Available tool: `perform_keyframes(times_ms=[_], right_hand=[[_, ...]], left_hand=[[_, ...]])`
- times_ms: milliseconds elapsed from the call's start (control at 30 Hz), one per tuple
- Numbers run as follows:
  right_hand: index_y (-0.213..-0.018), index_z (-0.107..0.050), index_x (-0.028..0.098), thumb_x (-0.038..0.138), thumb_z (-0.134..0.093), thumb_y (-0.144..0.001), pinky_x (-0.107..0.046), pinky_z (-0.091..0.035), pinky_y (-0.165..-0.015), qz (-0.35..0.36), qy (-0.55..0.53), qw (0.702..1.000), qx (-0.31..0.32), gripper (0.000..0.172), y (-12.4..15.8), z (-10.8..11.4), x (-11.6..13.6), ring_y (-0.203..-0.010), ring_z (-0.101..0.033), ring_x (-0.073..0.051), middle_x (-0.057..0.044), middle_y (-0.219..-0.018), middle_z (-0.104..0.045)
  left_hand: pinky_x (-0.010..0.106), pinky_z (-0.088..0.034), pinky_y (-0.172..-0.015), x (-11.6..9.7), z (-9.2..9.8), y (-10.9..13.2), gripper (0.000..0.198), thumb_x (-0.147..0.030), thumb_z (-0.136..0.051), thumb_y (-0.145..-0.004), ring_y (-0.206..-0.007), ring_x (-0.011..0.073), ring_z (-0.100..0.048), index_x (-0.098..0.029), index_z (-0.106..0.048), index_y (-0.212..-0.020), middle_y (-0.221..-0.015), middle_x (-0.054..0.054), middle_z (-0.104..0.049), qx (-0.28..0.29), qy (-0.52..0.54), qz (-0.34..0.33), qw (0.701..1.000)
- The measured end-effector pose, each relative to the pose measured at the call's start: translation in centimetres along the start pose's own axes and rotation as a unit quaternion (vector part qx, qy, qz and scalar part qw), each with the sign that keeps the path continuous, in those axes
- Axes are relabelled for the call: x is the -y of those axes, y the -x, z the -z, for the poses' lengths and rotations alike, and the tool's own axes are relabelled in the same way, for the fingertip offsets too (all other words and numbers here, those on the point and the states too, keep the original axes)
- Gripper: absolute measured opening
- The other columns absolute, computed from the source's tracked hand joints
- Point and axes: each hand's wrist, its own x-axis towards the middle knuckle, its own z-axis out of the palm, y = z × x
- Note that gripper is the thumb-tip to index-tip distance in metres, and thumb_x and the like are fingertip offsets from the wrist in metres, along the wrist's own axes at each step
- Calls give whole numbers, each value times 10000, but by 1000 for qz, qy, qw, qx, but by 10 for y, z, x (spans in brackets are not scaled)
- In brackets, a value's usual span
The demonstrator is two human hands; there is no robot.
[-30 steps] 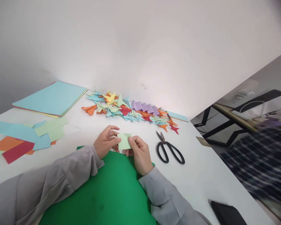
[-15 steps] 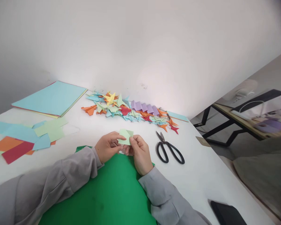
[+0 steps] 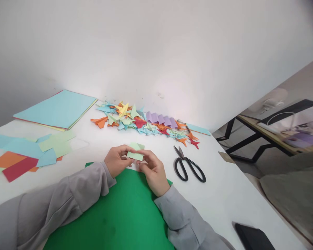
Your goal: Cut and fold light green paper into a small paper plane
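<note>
A small pale green piece of paper (image 3: 135, 155), creased with a folded part, is held up between both hands just above the far end of the green sheet (image 3: 114, 208). My left hand (image 3: 118, 161) pinches its left side with thumb and fingers. On the right side, my right hand (image 3: 154, 172) has its index finger along the upper edge and its thumb below. To the right of that hand lie black-handled scissors (image 3: 182, 158), blades slightly apart and pointing away from me. The fingertips behind the paper are partly hidden.
Folded paper shapes in several colours (image 3: 139, 122) are heaped along the wall. Loose paper pieces (image 3: 26, 147) lie at the left, with a stack of large sheets (image 3: 59, 108) behind them. A black flat object (image 3: 253, 238) rests near the right front edge of the white table (image 3: 216, 198).
The green paper has shifted slightly left and tilted between the hands. My right thumb has moved from the paper's front face to below it, and the index finger now lies along its top.
</note>
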Motion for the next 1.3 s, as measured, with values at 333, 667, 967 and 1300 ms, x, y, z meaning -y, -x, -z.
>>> perform_keyframes(times_ms=[333, 667, 967, 1300], right_hand=[[-887, -610, 217, 129, -532, -682, -236, -415, -527, 6, 15, 999, -51, 237, -2, 1, -2, -623, -489, -115, -10, -797, -529], [-706, -636, 202, 179, -668, -609, -233, -400, -506, -5, -41, 995, -90, 105, -3, 0, -3, -607, -510, -115, 3, -740, -535], [-642, -653, 181, 211, -670, -630, -223, -380, -489, 5, -30, 996, -80, 37, -4, 1, 3, -543, -474, -94, 25, -609, -510], [-603, -611, 153, 239, -711, -584, -228, -375, -474, -35, -33, 986, -158, 134, -4, 1, 1, -465, -491, -97, 28, -478, -569]], left_hand=[[244, -510, -492, 3, 1, -2, 244, -139, -652, -547, -522, 99, -555, -109, -635, -788, -636, 6, -610, -15, 38, -17, 999], [238, -516, -467, -3, -2, -1, 121, -123, -702, -474, -471, 109, -567, -113, -665, -590, -570, 11, -620, -41, 61, -26, 997], [245, -523, -476, -2, -1, -1, 73, -148, -711, -488, -490, 106, -558, -134, -681, -553, -597, 18, -618, -32, 59, -58, 996], [240, -524, -474, -2, -3, 0, 72, -130, -714, -478, -488, 104, -559, -129, -657, -523, -572, 6, -610, -23, 47, -47, 997]])
